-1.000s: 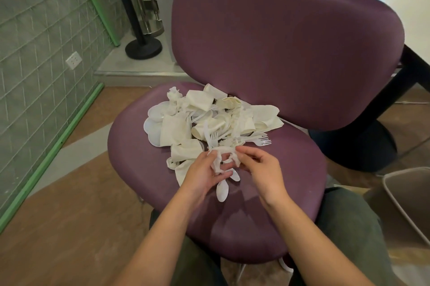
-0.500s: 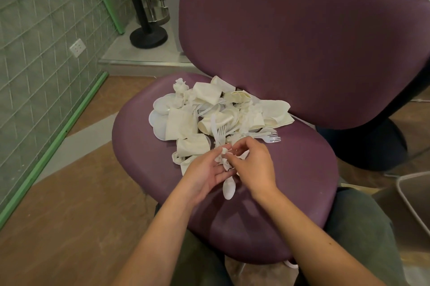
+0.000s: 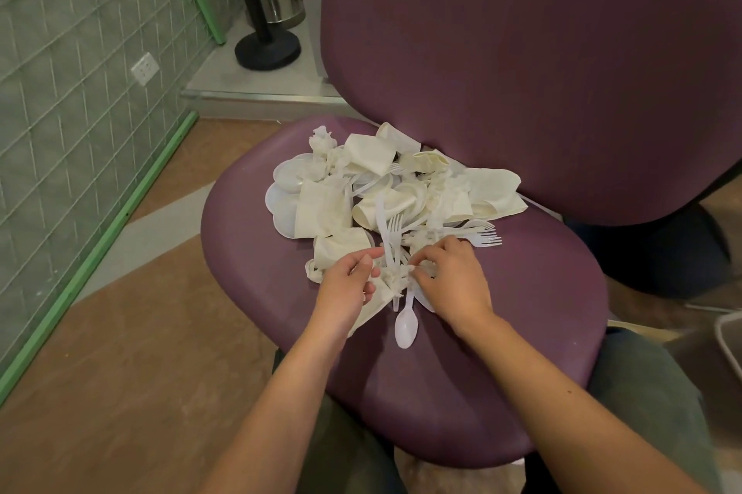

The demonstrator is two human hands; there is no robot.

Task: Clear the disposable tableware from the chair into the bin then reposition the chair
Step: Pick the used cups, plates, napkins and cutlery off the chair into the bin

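Note:
A pile of white disposable tableware (image 3: 385,192) lies on the seat of a purple chair (image 3: 522,313): crushed paper cups, plates, forks and crumpled napkins. A white plastic spoon (image 3: 406,327) sticks out toward me at the pile's near edge. My left hand (image 3: 349,284) and my right hand (image 3: 449,276) meet at that near edge, fingers curled around a crumpled napkin and the cutlery there. Both hands pinch the same small wad. The corner of a grey bin (image 3: 728,337) shows at the right edge.
The chair's tall purple backrest (image 3: 522,71) rises behind the pile. A grey tiled wall with a green skirting (image 3: 100,236) runs along the left. A black stand base (image 3: 268,47) sits on a raised step behind. Brown floor lies on the left; my knees are under the seat.
Both hands have stayed at the pile's near edge, shifting slightly as they gather the wad. The spoon still points toward me. The view has drifted a little to the left.

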